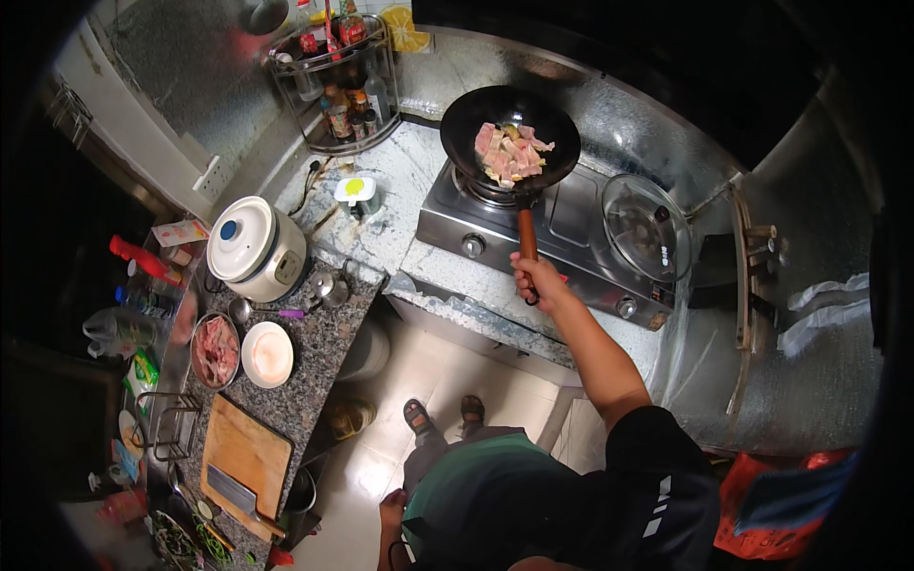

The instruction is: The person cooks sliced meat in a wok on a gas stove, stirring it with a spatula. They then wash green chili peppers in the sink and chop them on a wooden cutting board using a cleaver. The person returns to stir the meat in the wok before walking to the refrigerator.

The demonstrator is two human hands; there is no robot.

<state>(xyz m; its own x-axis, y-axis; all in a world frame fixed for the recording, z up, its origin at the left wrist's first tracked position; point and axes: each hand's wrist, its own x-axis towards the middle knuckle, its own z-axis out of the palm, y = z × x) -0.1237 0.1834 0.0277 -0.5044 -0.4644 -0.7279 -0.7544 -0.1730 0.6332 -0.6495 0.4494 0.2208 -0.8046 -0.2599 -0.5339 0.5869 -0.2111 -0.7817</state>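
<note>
My right hand (540,281) is wrapped around the wooden handle (527,232) of a black wok (457,150). The wok sits over the left burner of a steel gas stove (446,214), and sliced pale pink meat (513,153) lies in a heap in it, with some yellowish bits among the slices. Beside my left thigh, my left hand (391,508) hangs low, well away from the counter; its fingers are too small and shaded to make out. A glass lid (646,228) with a dark knob rests over the right side of the stove.
On the left counter stand a cream electric cooker (289,243), a bowl of raw meat (216,350), a white bowl (268,355) and a cutting board (250,442) bearing a cleaver (232,489). A bottle rack (335,143) fills the back corner. Knives (714,260) hang at right.
</note>
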